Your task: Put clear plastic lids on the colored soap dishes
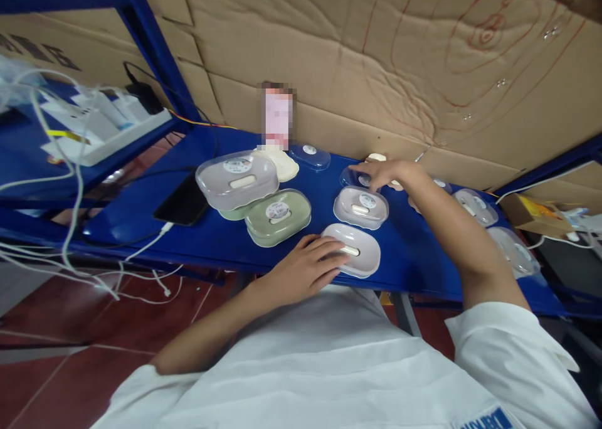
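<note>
The blue table (414,253) against cardboard (320,52) holds plastic boxes (361,219).

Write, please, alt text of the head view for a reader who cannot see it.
A person's left hand rests on a pale box at the near edge of a blue table, while the right hand is at a translucent blue container. A green box stands beyond the left hand.
</note>
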Demonstrator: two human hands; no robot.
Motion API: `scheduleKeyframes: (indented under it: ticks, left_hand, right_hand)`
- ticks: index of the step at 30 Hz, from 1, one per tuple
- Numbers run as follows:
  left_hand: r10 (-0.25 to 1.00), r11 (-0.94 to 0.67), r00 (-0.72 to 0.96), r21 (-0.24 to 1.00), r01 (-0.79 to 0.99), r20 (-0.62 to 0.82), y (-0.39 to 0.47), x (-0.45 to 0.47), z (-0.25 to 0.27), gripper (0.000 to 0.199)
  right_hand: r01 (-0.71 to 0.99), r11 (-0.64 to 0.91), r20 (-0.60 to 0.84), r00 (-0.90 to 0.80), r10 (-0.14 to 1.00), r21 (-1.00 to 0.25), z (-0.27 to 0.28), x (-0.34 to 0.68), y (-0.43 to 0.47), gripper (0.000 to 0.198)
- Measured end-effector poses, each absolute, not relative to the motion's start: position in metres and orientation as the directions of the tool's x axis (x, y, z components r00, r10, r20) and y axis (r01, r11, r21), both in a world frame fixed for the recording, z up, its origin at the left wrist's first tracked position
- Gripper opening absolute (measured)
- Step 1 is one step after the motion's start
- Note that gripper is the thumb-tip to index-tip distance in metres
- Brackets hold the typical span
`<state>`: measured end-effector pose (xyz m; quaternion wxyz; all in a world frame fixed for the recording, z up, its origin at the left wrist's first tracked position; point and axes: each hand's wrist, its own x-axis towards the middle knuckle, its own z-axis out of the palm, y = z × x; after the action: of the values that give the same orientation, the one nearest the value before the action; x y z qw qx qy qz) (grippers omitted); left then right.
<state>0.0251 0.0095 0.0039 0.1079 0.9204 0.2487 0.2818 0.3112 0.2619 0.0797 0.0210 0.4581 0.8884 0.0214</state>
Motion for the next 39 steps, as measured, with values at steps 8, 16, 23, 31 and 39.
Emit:
scheduleKeyframes:
  ticks: [8,16,23,31,39]
  left_hand:
    - [0.524,-0.851,0.690,0.339,0.401,0.499,0.010,0.024,0.003,0.032]
    - [0.539,-0.842,0.688,0.349,0.413,0.486,0.010,0.025,0.002,0.029]
    - [0.513,-0.858,0.680,0.320,0.401,0.525,0.010,0.024,0.003,0.030]
    - [0.682,-0.731,0.506,0.525,0.436,0.529,0.007,0.024,-0.005,0.080]
    - [0.731,-0.671,0.517,0.605,0.429,0.445,0.008,0.029,-0.011,0.109]
  right_hand:
    - [0.817,0.525,-0.038,-0.548,0.836,-0.237,0.088,0.329,0.240,0.089]
    - [0.809,0.574,-0.008,-0.579,0.815,-0.125,0.087,0.308,0.227,0.079]
    - [0.835,0.505,-0.114,-0.536,0.837,-0.219,0.091,0.280,0.247,0.091]
    - [0.604,0.722,0.226,-0.692,0.685,-0.339,0.120,0.331,0.067,0.070]
    - [0.732,0.664,0.295,-0.608,0.737,-0.153,0.039,0.321,-0.030,0.074]
